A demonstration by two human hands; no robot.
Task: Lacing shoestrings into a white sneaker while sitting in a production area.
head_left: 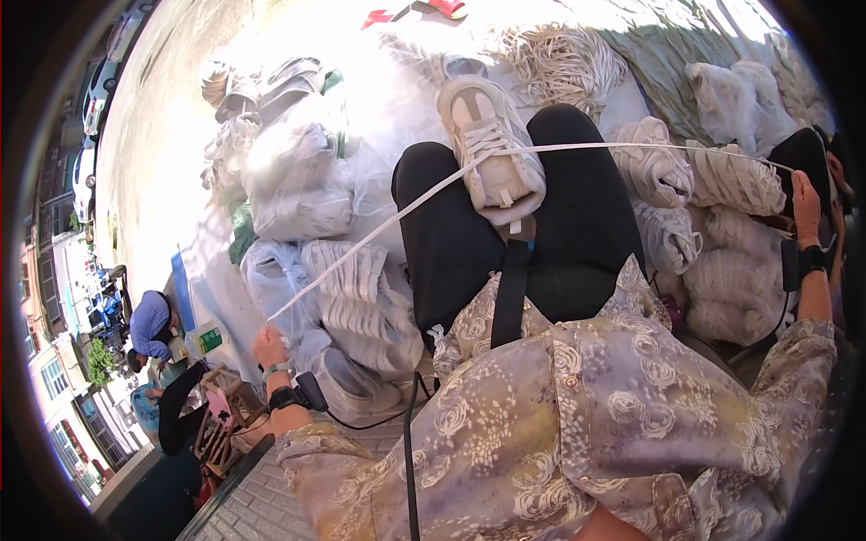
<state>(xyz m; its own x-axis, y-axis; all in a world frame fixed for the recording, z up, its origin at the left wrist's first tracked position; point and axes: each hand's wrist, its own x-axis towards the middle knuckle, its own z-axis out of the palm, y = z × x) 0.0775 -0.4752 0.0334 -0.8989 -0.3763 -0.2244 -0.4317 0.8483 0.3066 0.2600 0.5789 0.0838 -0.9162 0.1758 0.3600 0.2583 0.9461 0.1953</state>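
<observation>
Harsh sunlight, blown-out glare at top, sharp centre — fisheye-bent, dark rim

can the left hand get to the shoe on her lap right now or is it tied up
Probably not at once. The left hand is stretched far out, pinching one end of the white lace pulled taut. The shoe lies uncovered on the lap, so only the lace occupies that hand.
</observation>
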